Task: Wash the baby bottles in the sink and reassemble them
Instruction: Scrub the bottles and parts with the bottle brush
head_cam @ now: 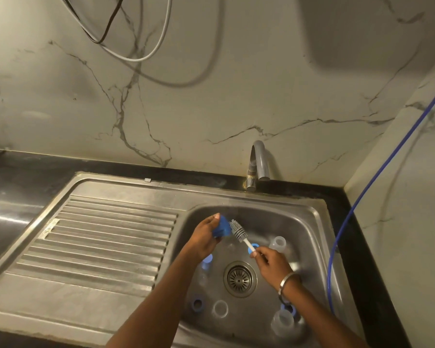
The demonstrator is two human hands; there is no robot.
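1. Gripping a small blue plastic bottle cap (221,228) with curled fingers of the left hand (203,238), raised above the back-left part of the stainless steel sink basin (309,222).
2. Pinching the white handle of a grey-bristled bottle brush (239,232) with the right hand (271,261), bristle head touching the blue cap's side.
3. Wearing a silver metal bangle (288,281) on the right wrist.
4. Lying on the basin floor around the round steel drain strainer (239,278): a blue threaded ring (197,303) and a clear plastic ring (220,308) at front left, a clear bottle body (278,243) at back right, another clear bottle piece (283,321) at front right.
5. Partly hidden under the left wrist, a clear bottle with a blue collar (207,262).
6. Standing behind the basin, a curved grey metal tap (258,162); trailing down the right-hand wall, a thin blue hose (362,194).
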